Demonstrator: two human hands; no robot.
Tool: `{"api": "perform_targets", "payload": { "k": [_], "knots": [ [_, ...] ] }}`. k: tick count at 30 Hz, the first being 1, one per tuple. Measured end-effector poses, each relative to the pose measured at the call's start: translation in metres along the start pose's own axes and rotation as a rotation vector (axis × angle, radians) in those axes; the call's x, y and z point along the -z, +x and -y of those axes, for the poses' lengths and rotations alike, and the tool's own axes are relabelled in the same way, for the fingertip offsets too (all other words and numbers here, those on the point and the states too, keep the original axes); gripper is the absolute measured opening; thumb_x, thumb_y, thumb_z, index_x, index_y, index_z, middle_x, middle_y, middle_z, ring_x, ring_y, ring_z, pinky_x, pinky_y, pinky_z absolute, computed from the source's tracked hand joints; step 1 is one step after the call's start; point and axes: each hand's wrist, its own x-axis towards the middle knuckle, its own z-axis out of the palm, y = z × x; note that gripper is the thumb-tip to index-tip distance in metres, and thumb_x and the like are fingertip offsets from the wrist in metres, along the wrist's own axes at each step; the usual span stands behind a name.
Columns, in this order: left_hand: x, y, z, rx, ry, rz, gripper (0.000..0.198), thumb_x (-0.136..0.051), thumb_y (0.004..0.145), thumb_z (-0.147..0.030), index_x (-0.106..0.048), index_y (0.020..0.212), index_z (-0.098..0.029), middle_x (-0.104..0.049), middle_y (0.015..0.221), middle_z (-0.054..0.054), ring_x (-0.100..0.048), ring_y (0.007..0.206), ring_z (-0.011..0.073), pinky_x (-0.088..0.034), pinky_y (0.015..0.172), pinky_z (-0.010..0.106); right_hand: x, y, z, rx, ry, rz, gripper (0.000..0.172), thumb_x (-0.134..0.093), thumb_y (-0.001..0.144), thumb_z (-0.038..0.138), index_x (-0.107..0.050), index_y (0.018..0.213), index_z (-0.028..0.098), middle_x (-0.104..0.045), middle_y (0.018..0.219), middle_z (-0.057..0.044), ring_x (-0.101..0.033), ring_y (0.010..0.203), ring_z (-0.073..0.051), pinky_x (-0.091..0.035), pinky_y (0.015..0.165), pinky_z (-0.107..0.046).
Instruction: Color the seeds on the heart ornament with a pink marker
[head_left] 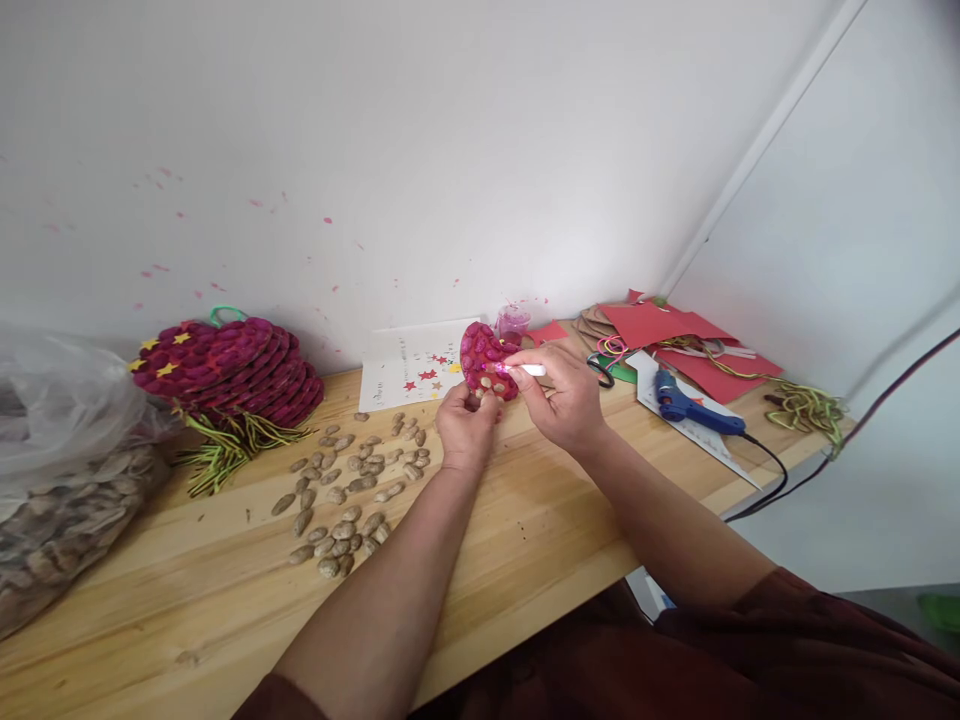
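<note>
My left hand (468,425) grips the lower edge of a peanut-shell craft piece (480,350), mostly painted magenta, with a few bare tan shells near my fingers. In my right hand (562,395) is a white-handled paintbrush (531,370), its pink tip touching the piece. Behind the piece stands a small clear cup of pink paint (514,320). A white paper (386,370) with red and yellow star shapes lies to the left. Loose peanut shells (364,482) are scattered on the table left of my left forearm.
Stacked magenta peanut-shell pieces (232,365) with yellow stars and green cord tassels stand at left, beside a clear plastic bag (67,500) of shells. At right lie a blue glue gun (690,408) with its cable, red card sheets (660,322), scissors (601,372) and tangled cords (806,410).
</note>
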Motion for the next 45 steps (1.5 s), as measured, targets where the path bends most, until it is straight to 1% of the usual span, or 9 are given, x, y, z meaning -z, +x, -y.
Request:
{"api": "perform_targets", "payload": {
  "k": [6, 10, 15, 21, 25, 29, 34, 39, 45],
  "knots": [
    [0.0, 0.001, 0.0, 0.006, 0.008, -0.002, 0.018, -0.075, 0.07, -0.036, -0.062, 0.069, -0.023, -0.057, 0.054, -0.004, -0.059, 0.052, 0.016, -0.044, 0.055, 0.026, 0.0, -0.001, 0.0, 0.029, -0.02, 0.03, 0.015, -0.061, 0.104, 0.03, -0.073, 0.097, 0.026, -0.082, 0.09, -0.004, -0.069, 0.085, -0.024, -0.05, 0.085, -0.043],
    [-0.001, 0.001, 0.0, 0.023, 0.007, -0.004, 0.016, -0.074, 0.069, -0.035, -0.064, 0.07, -0.023, -0.057, 0.054, -0.004, -0.057, 0.052, 0.0154, -0.043, 0.055, 0.025, 0.0, -0.001, 0.0, 0.048, -0.033, 0.038, 0.013, -0.062, 0.104, 0.029, -0.073, 0.1, 0.026, -0.082, 0.09, -0.004, -0.069, 0.087, -0.024, -0.051, 0.085, -0.043],
    [0.0, 0.001, 0.001, 0.035, 0.009, -0.016, 0.015, -0.073, 0.068, -0.034, -0.062, 0.069, -0.023, -0.054, 0.053, -0.005, -0.057, 0.051, 0.0152, -0.043, 0.053, 0.025, 0.0, -0.002, -0.001, 0.05, -0.046, 0.052, 0.015, -0.06, 0.104, 0.029, -0.073, 0.097, 0.026, -0.081, 0.089, -0.004, -0.069, 0.087, -0.025, -0.051, 0.085, -0.044],
    [-0.001, -0.001, -0.002, 0.049, -0.035, -0.009, 0.018, -0.074, 0.067, -0.036, -0.061, 0.071, -0.023, -0.055, 0.056, -0.005, -0.057, 0.05, 0.0146, -0.045, 0.053, 0.026, 0.001, -0.002, -0.003, 0.052, -0.017, 0.042, 0.014, -0.061, 0.105, 0.029, -0.073, 0.099, 0.026, -0.082, 0.091, -0.004, -0.068, 0.086, -0.024, -0.051, 0.085, -0.043],
    [-0.002, -0.003, -0.009, 0.08, -0.062, -0.018, 0.021, -0.076, 0.068, -0.038, -0.061, 0.071, -0.023, -0.055, 0.056, -0.006, -0.061, 0.051, 0.0154, -0.049, 0.054, 0.026, 0.001, -0.003, -0.006, 0.005, -0.029, 0.067, 0.017, -0.059, 0.105, 0.031, -0.073, 0.097, 0.026, -0.081, 0.09, -0.004, -0.068, 0.086, -0.025, -0.051, 0.085, -0.043],
    [-0.003, -0.004, -0.012, 0.105, -0.087, -0.021, 0.024, -0.077, 0.068, -0.04, -0.061, 0.07, -0.022, -0.054, 0.055, -0.006, -0.064, 0.052, 0.0168, -0.052, 0.055, 0.027, 0.002, -0.003, -0.006, -0.006, -0.02, 0.05, 0.017, -0.06, 0.105, 0.032, -0.073, 0.096, 0.026, -0.081, 0.088, -0.005, -0.069, 0.086, -0.025, -0.051, 0.084, -0.043],
    [-0.003, -0.004, -0.011, 0.113, -0.112, -0.023, 0.026, -0.079, 0.066, -0.04, -0.061, 0.07, -0.022, -0.055, 0.056, -0.006, -0.066, 0.052, 0.0174, -0.053, 0.054, 0.027, 0.002, -0.002, -0.006, 0.013, 0.001, 0.048, 0.016, -0.06, 0.105, 0.031, -0.073, 0.097, 0.026, -0.08, 0.089, -0.004, -0.068, 0.085, -0.024, -0.051, 0.084, -0.043],
    [-0.002, -0.002, -0.009, 0.119, -0.167, -0.033, 0.03, -0.081, 0.063, -0.043, -0.063, 0.072, -0.02, -0.061, 0.058, -0.004, -0.067, 0.053, 0.0175, -0.053, 0.053, 0.027, 0.003, -0.002, -0.008, 0.004, -0.001, 0.034, 0.016, -0.06, 0.105, 0.03, -0.073, 0.096, 0.024, -0.079, 0.087, -0.005, -0.067, 0.084, -0.024, -0.051, 0.08, -0.041],
    [-0.002, -0.003, -0.011, 0.144, -0.196, -0.039, 0.032, -0.083, 0.06, -0.042, -0.063, 0.073, -0.02, -0.063, 0.058, -0.003, -0.066, 0.052, 0.0172, -0.053, 0.052, 0.027, 0.002, -0.002, -0.008, 0.005, 0.013, 0.05, 0.016, -0.061, 0.105, 0.031, -0.073, 0.096, 0.025, -0.08, 0.089, -0.005, -0.068, 0.086, -0.024, -0.051, 0.084, -0.042]
  ]
}}
